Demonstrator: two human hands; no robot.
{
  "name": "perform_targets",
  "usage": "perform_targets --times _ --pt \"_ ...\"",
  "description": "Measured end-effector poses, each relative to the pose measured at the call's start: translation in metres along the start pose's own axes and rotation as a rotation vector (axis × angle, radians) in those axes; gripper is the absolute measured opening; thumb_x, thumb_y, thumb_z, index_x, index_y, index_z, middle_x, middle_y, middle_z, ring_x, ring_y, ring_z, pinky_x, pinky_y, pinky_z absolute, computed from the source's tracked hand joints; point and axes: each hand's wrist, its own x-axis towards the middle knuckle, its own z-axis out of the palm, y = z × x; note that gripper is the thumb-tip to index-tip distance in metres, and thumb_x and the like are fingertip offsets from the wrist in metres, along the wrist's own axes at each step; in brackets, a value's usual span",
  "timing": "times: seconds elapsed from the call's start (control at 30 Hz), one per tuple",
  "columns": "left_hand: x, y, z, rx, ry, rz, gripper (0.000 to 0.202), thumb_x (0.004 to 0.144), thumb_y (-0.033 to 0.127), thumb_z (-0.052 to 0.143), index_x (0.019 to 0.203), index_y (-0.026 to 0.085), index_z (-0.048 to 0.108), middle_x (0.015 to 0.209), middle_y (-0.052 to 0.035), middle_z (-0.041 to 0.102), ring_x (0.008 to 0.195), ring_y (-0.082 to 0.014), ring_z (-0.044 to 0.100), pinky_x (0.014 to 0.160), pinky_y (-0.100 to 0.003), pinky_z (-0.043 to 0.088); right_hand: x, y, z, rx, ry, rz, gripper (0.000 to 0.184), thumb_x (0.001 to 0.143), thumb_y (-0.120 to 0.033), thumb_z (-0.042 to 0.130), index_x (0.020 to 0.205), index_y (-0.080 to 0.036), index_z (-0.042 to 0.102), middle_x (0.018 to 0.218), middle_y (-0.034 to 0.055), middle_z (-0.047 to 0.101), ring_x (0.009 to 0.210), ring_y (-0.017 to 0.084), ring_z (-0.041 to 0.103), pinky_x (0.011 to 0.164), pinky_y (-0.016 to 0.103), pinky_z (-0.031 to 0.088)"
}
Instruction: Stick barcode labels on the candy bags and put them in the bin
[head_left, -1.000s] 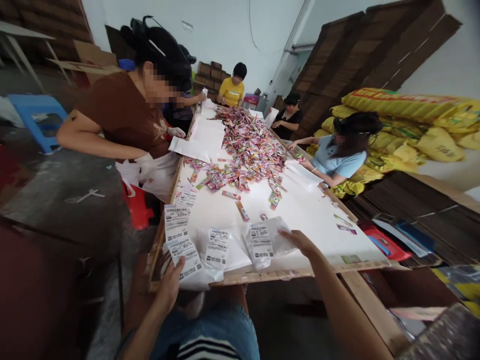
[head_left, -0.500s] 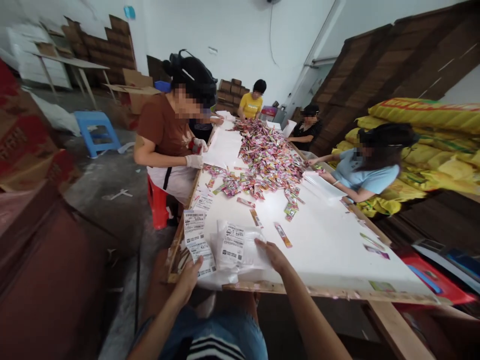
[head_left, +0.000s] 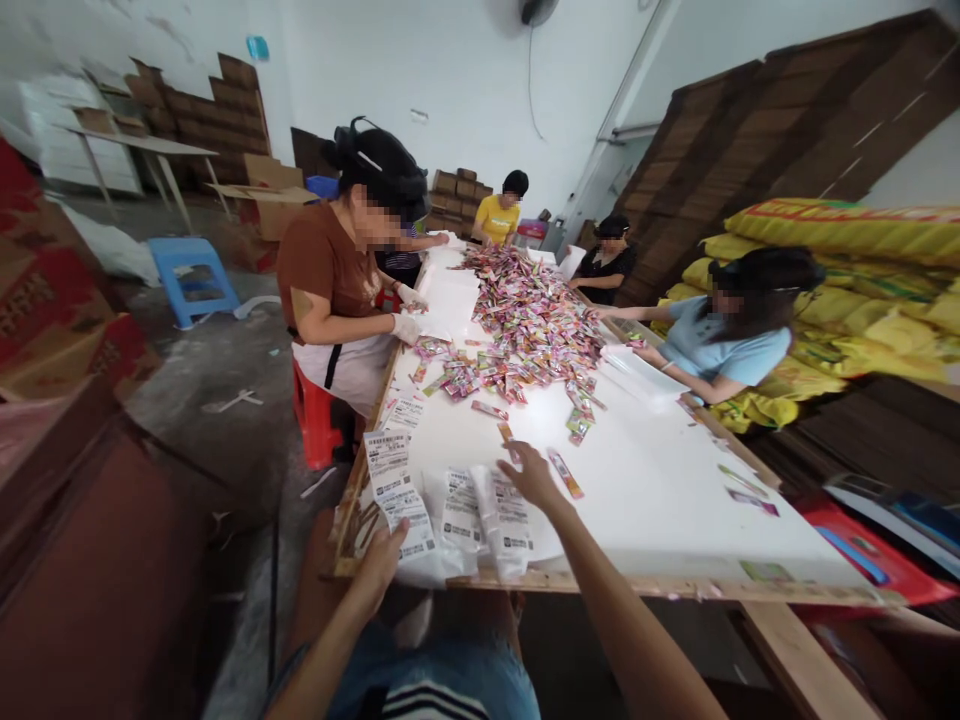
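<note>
My two hands are well apart at the bottom centre of the frame. My left hand (head_left: 381, 565) is pinched on the lower end of a strip of printed labels (head_left: 388, 462), thumb on top; the strip runs up along the left edge of the worktop (head_left: 637, 500). My right hand (head_left: 529, 470) is empty as far as I can see, fingers loosely spread over the worktop, near an orange sachet (head_left: 507, 436). Its fingertips are just by the top of the right-hand clear plastic bag (head_left: 513, 520); I can't tell whether they touch it.

That bag lies at lower centre, with a left-hand clear plastic bag (head_left: 459, 512) beside it. Each shows one printed label, so I'd judge the labelling of these two done. The labels on my strip aren't on bags yet, so I'd call those left over. What the two bags hold, I can't make out.

Plenty of loose stuff remains: a big heap of sachets (head_left: 536, 310) fills the upper middle of the worktop, and a pink-and-orange sachet (head_left: 565, 473) lies alone right of my right hand.
</note>
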Motion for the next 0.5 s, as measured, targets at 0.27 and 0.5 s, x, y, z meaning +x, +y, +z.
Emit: perform_targets --times 0.27,0.5 --pt "0.002 -0.003 -0.002 0.025 0.059 0.012 0.023 0.071 0.026 0.065 0.090 0.014 0.065 0.097 -0.0138 0.073 0.117 -0.0294 0.054 0.101 -0.045 0.042 0.005 -0.072 0.046 0.001 -0.107 -0.302 0.037 0.086 -0.052 0.048 0.092 -0.023 0.069 0.097 0.0071 0.067 0.099 0.024 0.055 0.089 0.040 0.034" --pt "0.015 0.004 -0.008 0.335 0.204 0.190 0.027 0.063 0.035 0.072 0.084 0.019 0.065 0.100 -0.0117 0.071 0.122 -0.0315 0.050 0.107 -0.045 0.036 -0.006 -0.069 0.062 0.049 0.064 -0.311 0.022 0.082 -0.043 0.057 0.085 -0.024 0.068 0.090 0.0049 0.066 0.093 0.023 0.055 0.086 0.039 0.035"
